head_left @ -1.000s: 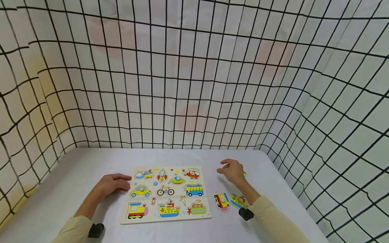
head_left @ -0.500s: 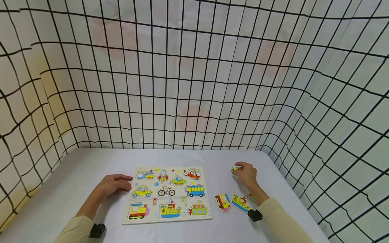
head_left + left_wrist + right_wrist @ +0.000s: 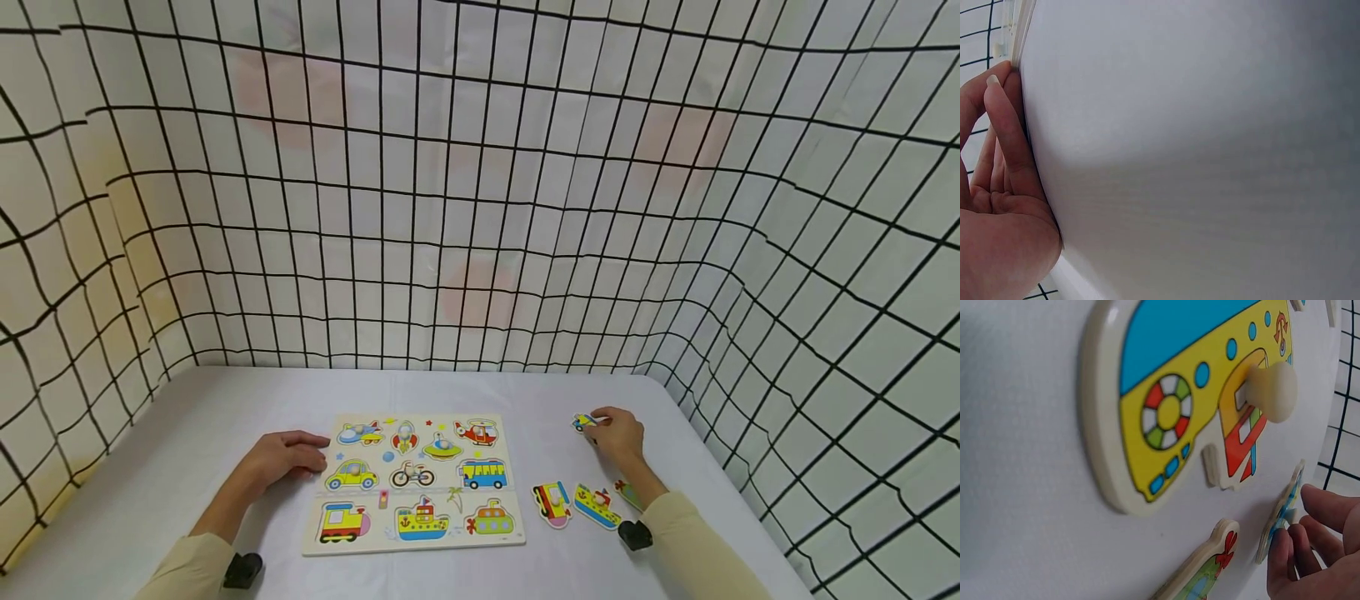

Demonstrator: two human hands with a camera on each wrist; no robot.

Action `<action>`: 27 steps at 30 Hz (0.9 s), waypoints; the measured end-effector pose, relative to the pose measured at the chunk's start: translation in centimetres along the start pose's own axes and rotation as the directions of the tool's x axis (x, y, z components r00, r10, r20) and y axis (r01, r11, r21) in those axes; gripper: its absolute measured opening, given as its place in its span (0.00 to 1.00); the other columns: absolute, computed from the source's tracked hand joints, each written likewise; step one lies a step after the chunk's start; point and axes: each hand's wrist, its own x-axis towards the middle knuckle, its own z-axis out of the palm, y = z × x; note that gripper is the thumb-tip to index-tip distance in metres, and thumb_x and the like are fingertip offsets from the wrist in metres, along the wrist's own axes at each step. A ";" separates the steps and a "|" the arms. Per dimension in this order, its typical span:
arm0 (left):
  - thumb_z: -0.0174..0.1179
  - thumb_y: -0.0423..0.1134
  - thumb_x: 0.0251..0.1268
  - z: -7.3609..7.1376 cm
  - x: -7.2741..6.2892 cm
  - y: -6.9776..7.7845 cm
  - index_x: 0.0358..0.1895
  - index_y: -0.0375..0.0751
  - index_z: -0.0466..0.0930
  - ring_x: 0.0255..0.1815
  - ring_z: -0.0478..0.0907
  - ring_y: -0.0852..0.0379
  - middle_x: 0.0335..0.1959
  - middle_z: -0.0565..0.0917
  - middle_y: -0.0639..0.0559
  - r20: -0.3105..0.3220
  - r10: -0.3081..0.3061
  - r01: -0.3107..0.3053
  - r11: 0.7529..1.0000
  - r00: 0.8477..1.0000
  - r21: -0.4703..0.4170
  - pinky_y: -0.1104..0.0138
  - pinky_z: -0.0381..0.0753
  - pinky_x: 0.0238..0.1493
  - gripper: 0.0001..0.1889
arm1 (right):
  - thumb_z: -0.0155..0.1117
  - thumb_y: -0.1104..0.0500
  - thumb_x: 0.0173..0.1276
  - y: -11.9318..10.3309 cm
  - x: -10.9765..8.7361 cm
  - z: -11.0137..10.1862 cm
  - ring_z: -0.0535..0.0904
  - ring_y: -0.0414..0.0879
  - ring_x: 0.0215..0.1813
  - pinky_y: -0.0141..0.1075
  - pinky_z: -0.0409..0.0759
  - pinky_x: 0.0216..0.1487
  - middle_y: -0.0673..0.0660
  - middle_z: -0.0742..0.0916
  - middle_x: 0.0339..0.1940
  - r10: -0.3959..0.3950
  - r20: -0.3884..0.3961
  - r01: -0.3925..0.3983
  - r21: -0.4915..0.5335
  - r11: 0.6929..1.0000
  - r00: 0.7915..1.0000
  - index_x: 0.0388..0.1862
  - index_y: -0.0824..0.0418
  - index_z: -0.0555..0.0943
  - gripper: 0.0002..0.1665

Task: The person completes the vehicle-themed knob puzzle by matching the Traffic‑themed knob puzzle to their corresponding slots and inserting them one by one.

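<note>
My right hand [image 3: 618, 435] pinches a blue-and-yellow puzzle piece [image 3: 582, 423] by its knob, at the right of the table. In the right wrist view that piece [image 3: 1280, 519] stands on edge beside the fingertips. My left hand [image 3: 283, 460] rests on the table with its fingertips at the left edge of the wooden puzzle board [image 3: 381, 531]. The left wrist view shows this hand [image 3: 1007, 169] lying relaxed against the white surface. Knobs show on the board's airplane, rocket, flying saucer, helicopter and car.
Between the board and my right forearm lie a train piece [image 3: 552, 504], a ship piece [image 3: 597, 507] with a pale knob [image 3: 1279, 392], and a submarine piece [image 3: 628, 493] partly behind the wrist. White sheeting with a black net [image 3: 480, 200] encloses the table's back and sides.
My right hand has shifted right, taken the blue-and-yellow piece from the table and turned it in its fingers. The submarine piece has come into sight. My left hand stays at the board.
</note>
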 end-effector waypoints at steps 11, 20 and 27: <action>0.71 0.38 0.57 0.1 0.2 0.0 0.59 0.34 0.83 0.32 0.79 0.53 0.38 0.89 0.48 -0.006 -0.004 0.004 1.000 1.000 0.013 0.66 0.76 0.36 0.25 | 0.71 0.60 0.62 0.6 0.0 0.1 0.79 0.57 0.44 0.44 0.71 0.43 0.63 0.88 0.37 0.023 0.012 -0.023 0.034 0.999 1.000 0.51 0.69 0.86 0.20; 0.71 0.37 0.57 0.1 0.3 -0.1 0.59 0.35 0.83 0.32 0.79 0.54 0.38 0.89 0.48 -0.002 -0.008 0.008 1.000 1.000 0.000 0.66 0.76 0.35 0.24 | 0.69 0.61 0.62 1.1 0.3 0.4 0.81 0.61 0.47 0.54 0.70 0.54 0.65 0.90 0.37 0.022 -0.018 -0.021 0.049 0.999 1.000 0.43 0.70 0.87 0.14; 0.72 0.38 0.56 0.0 0.4 -0.1 0.59 0.34 0.83 0.31 0.79 0.53 0.38 0.89 0.48 -0.004 -0.012 0.012 1.000 1.000 0.005 0.65 0.76 0.35 0.25 | 0.69 0.62 0.63 1.1 0.3 0.4 0.81 0.62 0.49 0.55 0.69 0.55 0.66 0.90 0.38 0.026 -0.025 -0.025 0.060 0.998 0.999 0.41 0.70 0.88 0.12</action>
